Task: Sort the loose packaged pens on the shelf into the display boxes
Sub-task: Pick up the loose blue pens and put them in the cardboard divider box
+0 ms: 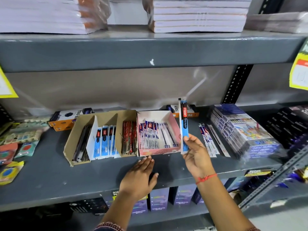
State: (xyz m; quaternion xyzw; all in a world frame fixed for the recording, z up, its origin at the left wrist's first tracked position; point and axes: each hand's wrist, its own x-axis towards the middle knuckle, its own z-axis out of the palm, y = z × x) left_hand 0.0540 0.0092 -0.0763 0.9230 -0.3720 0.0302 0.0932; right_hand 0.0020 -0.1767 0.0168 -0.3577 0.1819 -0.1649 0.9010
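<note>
My right hand (195, 155) holds a blue and black pen refill pack (184, 125) upright, just right of the pink display box (173, 117). That box holds several white and blue pen packs. To its left stands a brown cardboard display box (78, 130) with dividers, holding dark pens, blue packs and red packs. My left hand (141, 174) lies flat on the grey shelf (50, 174), fingers spread, fingertips at the pink box's front edge. Several loose pen packs (209, 139) lie on the shelf to the right of my right hand.
Shrink-wrapped colour-pencil boxes (241, 129) sit at the right, dark boxes (290, 124) beyond them. Orange and white boxes (66, 119) stand behind the cardboard box. Carded items (18, 142) lie at the left. Notebook stacks (198, 14) fill the shelf above.
</note>
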